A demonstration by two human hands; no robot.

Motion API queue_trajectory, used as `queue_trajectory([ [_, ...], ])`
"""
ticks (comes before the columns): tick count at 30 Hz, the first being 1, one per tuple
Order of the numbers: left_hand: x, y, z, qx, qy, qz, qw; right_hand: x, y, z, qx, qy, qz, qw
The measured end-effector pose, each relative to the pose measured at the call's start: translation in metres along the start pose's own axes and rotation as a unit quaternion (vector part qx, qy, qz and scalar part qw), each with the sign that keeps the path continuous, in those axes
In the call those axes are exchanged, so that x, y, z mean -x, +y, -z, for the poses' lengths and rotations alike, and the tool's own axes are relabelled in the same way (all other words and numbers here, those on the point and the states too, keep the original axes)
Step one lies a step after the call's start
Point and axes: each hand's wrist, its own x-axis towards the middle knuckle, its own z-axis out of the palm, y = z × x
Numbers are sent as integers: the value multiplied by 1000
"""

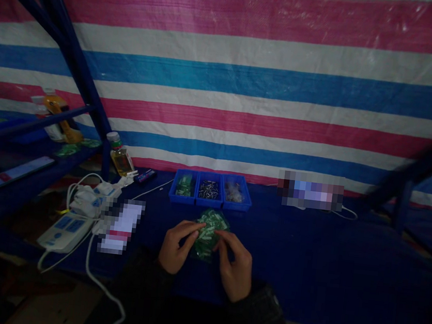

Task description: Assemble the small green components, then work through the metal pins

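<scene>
Green glossy pile of small plastic pieces on dark-blue table

The pile is set just on the near side of three adjoining blue rectangular bins. Its left side is touched by the bare left hand, thumb and forefinger bent close; its right side by the bare right hand, fingers curved inward. Whether anything is pinched by either cannot be told. Held in the bins, left to right: green pieces, slim metallic pieces, pale pieces.
</scene>
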Motion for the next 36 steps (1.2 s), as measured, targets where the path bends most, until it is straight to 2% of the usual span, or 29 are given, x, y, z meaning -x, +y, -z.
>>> queue_trajectory([
  [5, 2, 0, 2, 13, -16, -4, 1000, 0, 3, 0, 14, 0, -1, 1000],
  [12, 2, -7, 0, 13, -11, -26, 1000, 0, 3, 0, 11, 3, 12, 1000],
  [18, 1, -5, 2, -42, 45, -52, 997, -2, -3, 2, 25, 19, 40, 999],
  [21, 1, -3, 1, -38, 59, -62, 996, -2, -5, 1, 21, 20, 46, 998],
  [27, 5, -5, -4, 6, 99, 2, 995, 4, 2, -5, -8, 10, -19, 1000],
  [30, 5, -5, -3, 1, 78, 1, 997, 6, 3, -6, -32, 21, -45, 998],
  [36, 2, -7, 0, -11, 48, -29, 998, 5, -1, -1, -14, 11, -26, 1000],
])
